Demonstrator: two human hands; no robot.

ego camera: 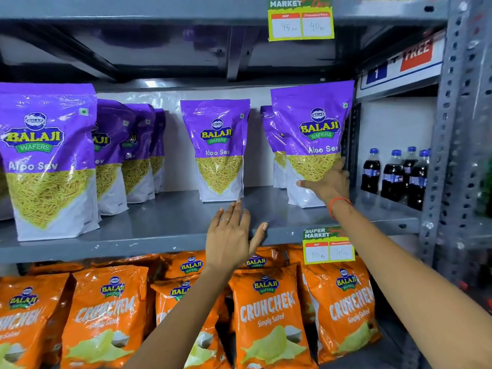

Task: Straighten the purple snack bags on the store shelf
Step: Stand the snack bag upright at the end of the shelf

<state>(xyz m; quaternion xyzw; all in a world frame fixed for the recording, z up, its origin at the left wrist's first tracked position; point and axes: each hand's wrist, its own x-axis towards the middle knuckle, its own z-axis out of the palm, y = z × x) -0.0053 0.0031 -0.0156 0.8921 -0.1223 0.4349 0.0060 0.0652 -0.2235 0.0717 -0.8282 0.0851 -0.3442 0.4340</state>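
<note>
Several purple Aloo Sev bags stand upright on the grey middle shelf [165,222]. At the right end, my right hand [331,183] grips the lower right side of the front purple bag [311,134], thumb across its face; another purple bag [270,145] stands partly hidden behind it. A lone purple bag [219,150] stands in the middle, further back. My left hand [231,235] hovers open just in front of and below it, fingertips near its base, holding nothing. At the left, a row of purple bags runs front to back behind a large front bag [48,161].
Orange Crunchem bags [266,315] fill the shelf below. Dark cola bottles [394,177] stand to the right beyond a perforated metal upright [439,155]. Price tags [300,22] hang from the shelf edges. Bare shelf surface lies between the bag groups.
</note>
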